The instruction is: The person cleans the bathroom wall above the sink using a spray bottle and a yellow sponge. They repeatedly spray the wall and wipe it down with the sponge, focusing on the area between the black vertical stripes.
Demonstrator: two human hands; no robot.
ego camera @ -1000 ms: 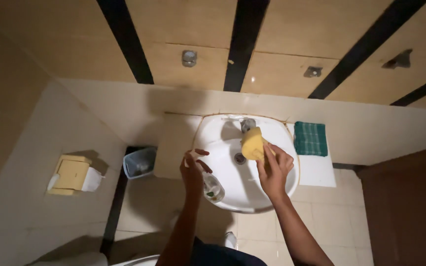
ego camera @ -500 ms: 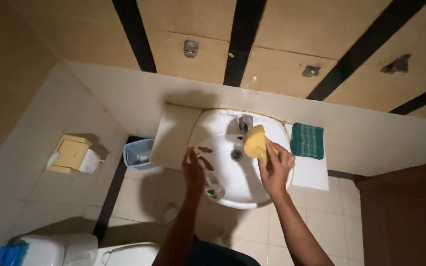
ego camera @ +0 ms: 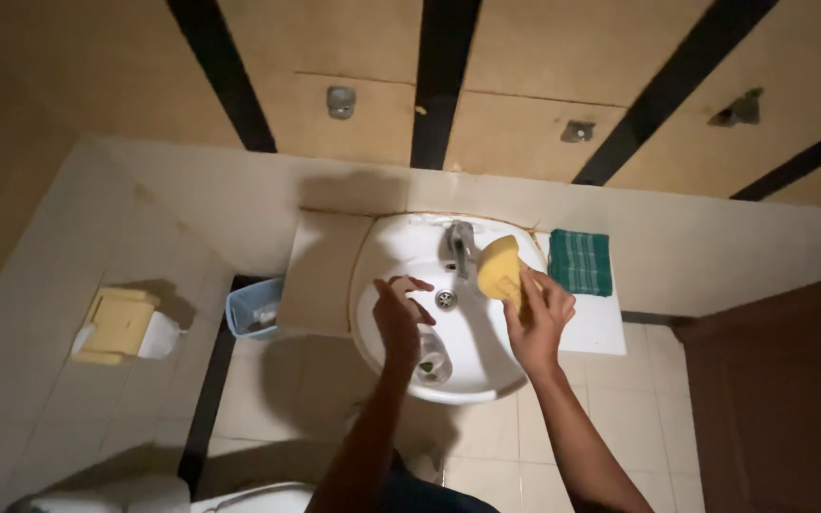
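Yellow sponge (ego camera: 500, 269) sits clamped in the fingers of the right hand (ego camera: 536, 323), raised over the right side of the white basin (ego camera: 477, 375), just beside the metal tap (ego camera: 458, 243). Left hand (ego camera: 399, 321) hovers over the basin's left side, curled around a small clear bottle (ego camera: 431, 359). A green cloth (ego camera: 581, 261) lies on the tabletop (ego camera: 591, 328) to the right. A blue bin (ego camera: 256, 307) stands on the floor at left.

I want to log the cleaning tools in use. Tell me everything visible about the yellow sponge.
The yellow sponge is a soft-looking, rounded-edged pad, plain yellow. The right hand holds it by its lower end, raised over the white sink, just right of the metal tap. Whether it touches the tap cannot be told.
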